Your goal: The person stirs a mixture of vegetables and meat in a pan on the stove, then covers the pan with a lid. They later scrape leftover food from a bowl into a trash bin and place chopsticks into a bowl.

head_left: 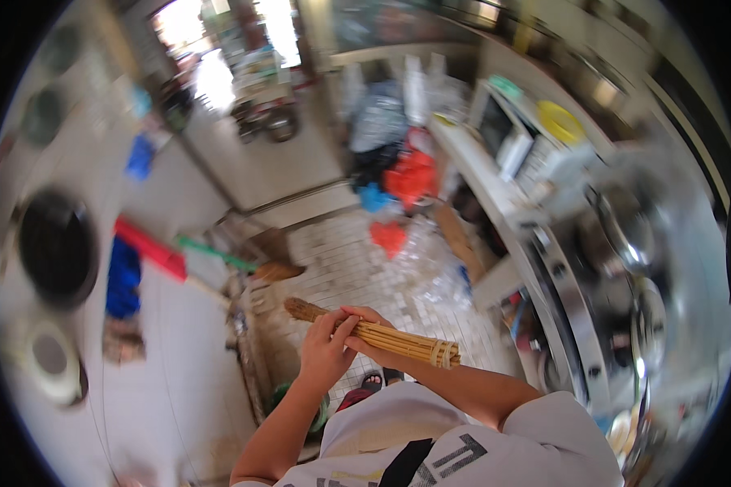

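Observation:
A short whisk broom point(399, 339) of bundled straw or split-bamboo stalks lies across both hands in front of my torso. Its bound, blunt end points right, with pale ties around it. The brown brushy end point(301, 308) points left. My left hand point(328, 348) wraps the bundle near its bristly end. Tucked against it, my right hand point(365, 321) also grips the stalks, and its palm is partly hidden behind them. The fingers of the two hands overlap.
On the right is a steel gas stove point(575, 304) beside a counter with a yellow basin point(560, 122). Plastic bags point(411, 176) crowd the far corner. At left, a dark pan point(58, 246) hangs on the wall, near a broom point(277, 271) with a green handle. White tiles point(335, 243) cover the floor.

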Demonstrator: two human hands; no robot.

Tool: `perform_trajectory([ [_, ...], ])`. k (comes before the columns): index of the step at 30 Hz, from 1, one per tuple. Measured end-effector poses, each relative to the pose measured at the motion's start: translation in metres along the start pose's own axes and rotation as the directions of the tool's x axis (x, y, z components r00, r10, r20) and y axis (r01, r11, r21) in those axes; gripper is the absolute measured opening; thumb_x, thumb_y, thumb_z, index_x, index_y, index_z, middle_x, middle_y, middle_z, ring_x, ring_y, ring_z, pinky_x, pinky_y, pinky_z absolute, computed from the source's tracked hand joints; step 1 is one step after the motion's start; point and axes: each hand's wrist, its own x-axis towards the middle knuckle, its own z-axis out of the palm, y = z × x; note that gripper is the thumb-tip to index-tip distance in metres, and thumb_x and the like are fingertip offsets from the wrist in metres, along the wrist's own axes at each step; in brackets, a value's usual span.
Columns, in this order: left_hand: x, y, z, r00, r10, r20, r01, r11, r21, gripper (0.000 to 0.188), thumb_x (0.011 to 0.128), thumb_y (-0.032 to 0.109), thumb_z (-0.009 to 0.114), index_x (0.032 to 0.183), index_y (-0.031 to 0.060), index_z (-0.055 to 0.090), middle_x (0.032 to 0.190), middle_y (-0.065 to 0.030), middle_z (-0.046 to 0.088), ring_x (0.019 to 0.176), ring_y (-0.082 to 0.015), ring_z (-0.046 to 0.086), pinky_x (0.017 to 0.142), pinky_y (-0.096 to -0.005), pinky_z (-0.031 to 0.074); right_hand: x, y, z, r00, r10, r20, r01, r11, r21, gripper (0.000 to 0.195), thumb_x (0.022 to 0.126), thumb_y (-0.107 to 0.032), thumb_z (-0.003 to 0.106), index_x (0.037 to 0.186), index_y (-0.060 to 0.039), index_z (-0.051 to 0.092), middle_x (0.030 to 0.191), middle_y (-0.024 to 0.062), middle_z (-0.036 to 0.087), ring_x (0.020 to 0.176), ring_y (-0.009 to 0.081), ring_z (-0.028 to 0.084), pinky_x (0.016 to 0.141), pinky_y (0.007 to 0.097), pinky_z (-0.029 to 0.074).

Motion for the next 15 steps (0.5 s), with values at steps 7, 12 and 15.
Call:
perform_trajectory([
  [7,-0.015,0.072,0.114,0.835,0.356,0.42,-0.126,0.867,-0.483,0.056,0.08,0.009,0.076,0.133,0.0082,0.058,0.133,-0.0171,0.049,0.101,-0.0357,0.061,0.084,-0.0434,0.054,-0.206,-0.047,-0.074,0.565,0.067,-0.822,-0.24,0.967,-0.085,0.044,0.096,-0.027,0.072,0.134,-0.0085,0.059,0.113,0.0078,0.068,0.1,0.0158,0.064,0.089,0.0325,0.054],
  [12,-0.045,0.139,0.168,0.436,0.686,0.583,-0.281,0.719,-0.636,0.047,0.081,0.014,0.077,0.126,0.0089,0.063,0.132,-0.0136,0.05,0.094,-0.0318,0.064,0.078,-0.0435,0.057,-0.416,-0.105,-0.023,-0.175,-0.117,-0.978,-0.245,0.967,-0.072,0.041,0.096,-0.023,0.069,0.132,-0.0067,0.059,0.101,0.0073,0.069,0.092,0.0137,0.063,0.082,0.0306,0.053],
  [15,-0.063,0.194,0.184,0.227,0.738,0.635,-0.333,0.672,-0.662,0.044,0.083,0.018,0.077,0.124,0.0085,0.064,0.131,-0.0121,0.05,0.093,-0.0309,0.065,0.08,-0.0434,0.057,-0.516,-0.139,0.042,-0.422,-0.276,-0.864,-0.169,0.96,-0.224,0.046,0.092,-0.024,0.075,0.129,-0.0035,0.058,0.107,0.0051,0.067,0.095,0.0121,0.062,0.083,0.0289,0.052],
])
